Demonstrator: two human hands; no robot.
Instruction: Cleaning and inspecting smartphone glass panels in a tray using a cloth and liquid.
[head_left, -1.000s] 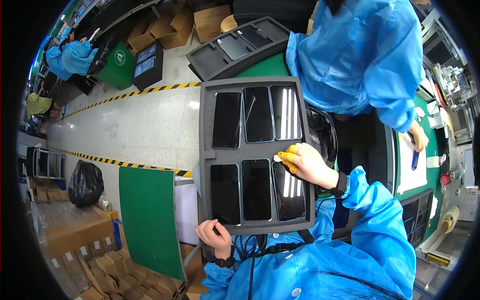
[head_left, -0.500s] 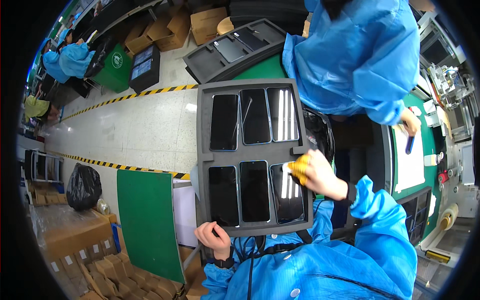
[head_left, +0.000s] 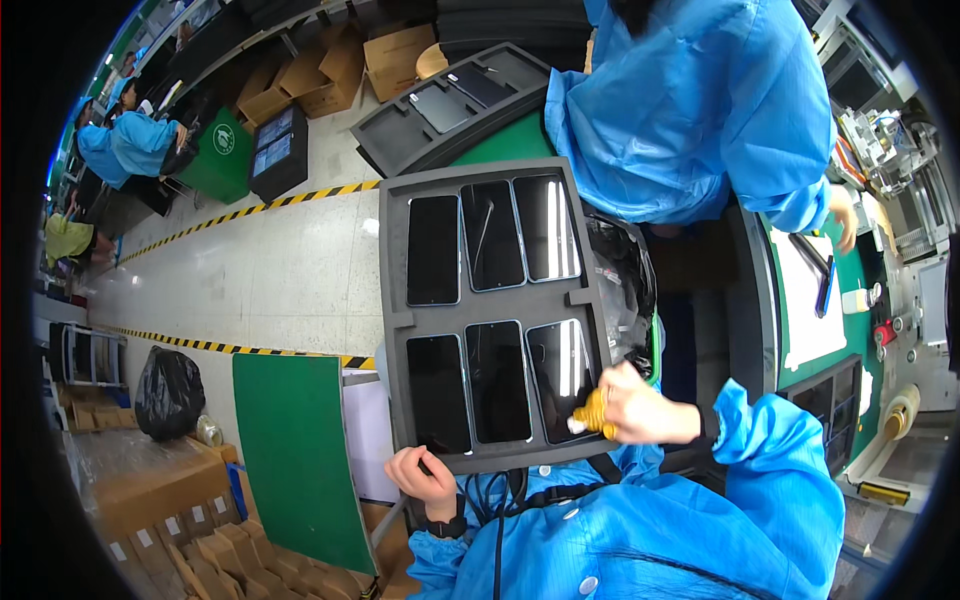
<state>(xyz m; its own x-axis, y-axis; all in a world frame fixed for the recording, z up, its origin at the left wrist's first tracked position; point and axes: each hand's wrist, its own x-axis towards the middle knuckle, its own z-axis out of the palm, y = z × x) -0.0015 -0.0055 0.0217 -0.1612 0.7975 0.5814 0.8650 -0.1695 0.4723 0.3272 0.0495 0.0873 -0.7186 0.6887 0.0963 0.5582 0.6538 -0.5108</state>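
– Right hand (head_left: 637,408) has come down from the top of the lower right phone (head_left: 560,365) to its bottom right corner since 0.5 s ago, hasn't it?
– Yes. Its fingertips, in yellow covers (head_left: 597,411), pinch 1 small white piece (head_left: 577,425) narrowly. Whether that presses on the glass, the view cannot tell.
– And the left hand (head_left: 425,478)?
– Curled at the near left corner of the dark grey tray (head_left: 490,309). Gripping the rim or only resting there: cannot tell.
– How do the phones lie?
– All 6 face up inside the tray, in 2 rows of 3, with light bars reflected in the 2 at the right.
– Who stands close by?
– Someone in a blue smock (head_left: 690,110), beyond the tray's far right corner, 1 hand (head_left: 845,215) near a dark blue object (head_left: 826,288).
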